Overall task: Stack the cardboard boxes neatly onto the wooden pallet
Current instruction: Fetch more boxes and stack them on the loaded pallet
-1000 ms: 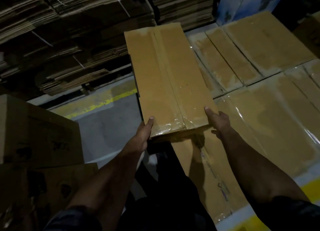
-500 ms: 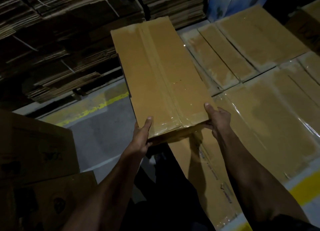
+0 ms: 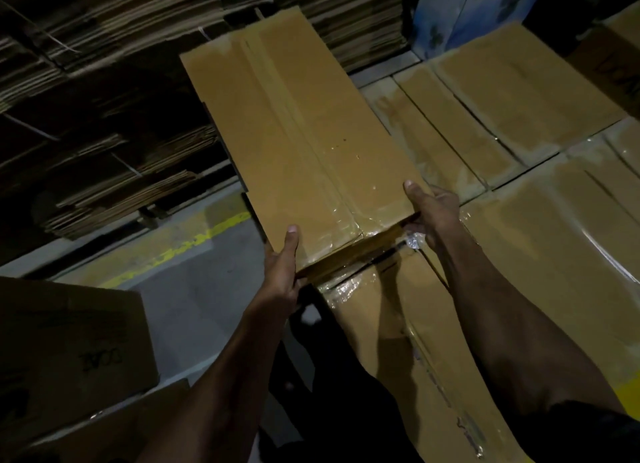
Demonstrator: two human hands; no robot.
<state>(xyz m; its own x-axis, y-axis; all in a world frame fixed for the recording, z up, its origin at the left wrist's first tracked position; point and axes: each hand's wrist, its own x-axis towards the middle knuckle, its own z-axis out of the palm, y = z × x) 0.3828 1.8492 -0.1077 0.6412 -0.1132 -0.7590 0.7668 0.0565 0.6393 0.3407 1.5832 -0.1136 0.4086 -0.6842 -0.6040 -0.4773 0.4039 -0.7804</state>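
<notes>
Above the left edge of the stacked layer, carried box (image 3: 298, 140) is held in the air, long axis pointing away from the person, tape seam running down its top.

Left hand (image 3: 282, 265) grips the near-left corner, thumb on top, fingers curled under. Right hand (image 3: 431, 213) grips the near-right corner the same way. Both hands hold the box at its near end only; the far end is unsupported and looks slightly raised.

Step, as I read it: placing this box on the layer of taped boxes (image 3: 540, 240) already down. The pallet itself is hidden under them, so I can't confirm it.

Next move likely needs:
- shift right so the box's right long edge lines up with the neighbour's left edge (image 3: 388, 91)
- lower the far end first, then slide the fingers out from under the near end
- square the near edge to the box below (image 3: 381, 324)

Edges and room:
- Much of the box overhangs the grey floor (image 3: 194, 289) on the left, so it could tip off that side if released now.
- Flat cardboard stacks (image 3: 104, 133) stand close behind the far-left corner, leaving little swing room there.
- Another carton (image 3: 69, 341) sits near-left, well apart from the left forearm.
- Floor between it and the stack is open.
- Yellow floor line (image 3: 180, 251) runs under the overhang.
</notes>
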